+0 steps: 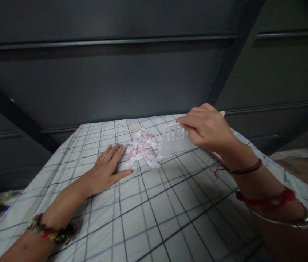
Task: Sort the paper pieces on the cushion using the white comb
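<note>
A loose heap of small torn paper scraps (143,145), white and pinkish, lies on the checked cloth (154,203). My left hand (109,163) rests flat on the cloth at the heap's left side, fingers stretched out and thumb apart, holding nothing. In my right hand (207,125) is a white slotted scraper (176,145), gripped from above. Its flat blade stands on edge at the heap's right side, close against the scraps. The slots run along the upper part of the blade. My fingers hide the rest of it.
The white cloth with dark lines covers the table and hangs over its left side. Behind it rises a dark grey panelled wall (132,83) with metal strips. Some blurred items (9,196) are low at the far left. Brown flooring (307,171) shows at right.
</note>
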The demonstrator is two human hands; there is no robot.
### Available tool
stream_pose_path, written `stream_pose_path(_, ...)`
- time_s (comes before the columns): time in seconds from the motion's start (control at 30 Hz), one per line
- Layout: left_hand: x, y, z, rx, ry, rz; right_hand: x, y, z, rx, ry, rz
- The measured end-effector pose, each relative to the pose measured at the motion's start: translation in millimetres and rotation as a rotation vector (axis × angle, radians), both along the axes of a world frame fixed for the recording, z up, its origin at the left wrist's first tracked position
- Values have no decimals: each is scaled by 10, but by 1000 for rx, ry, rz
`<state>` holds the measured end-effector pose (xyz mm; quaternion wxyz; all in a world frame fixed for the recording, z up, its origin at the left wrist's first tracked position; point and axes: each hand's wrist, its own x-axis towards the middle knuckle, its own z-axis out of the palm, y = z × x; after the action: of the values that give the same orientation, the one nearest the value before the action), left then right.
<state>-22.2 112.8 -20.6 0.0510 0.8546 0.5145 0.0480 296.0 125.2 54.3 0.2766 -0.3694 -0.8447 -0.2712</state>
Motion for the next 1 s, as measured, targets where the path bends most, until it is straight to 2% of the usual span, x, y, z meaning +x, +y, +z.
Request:
stream_pose_path(0.13, -10, 7, -4, 3, -2, -8, -18, -22, 10, -34, 33, 60)
stream_pose_path(0.3, 13, 1, 9, -19, 17, 12, -8, -17, 11, 12, 55, -1)
stream_pose_path(0.5, -15, 7, -15, 6, 2, -9, 23, -6, 17, -97, 31, 43)
stream_pose_path(0.67, -21, 9, -10, -8, -5, -12, -22, -21, 5, -34, 77, 30)
stream_pose_path(1.0, 29, -15, 25, -25, 20, 17, -12, 17, -34, 38, -11, -58)
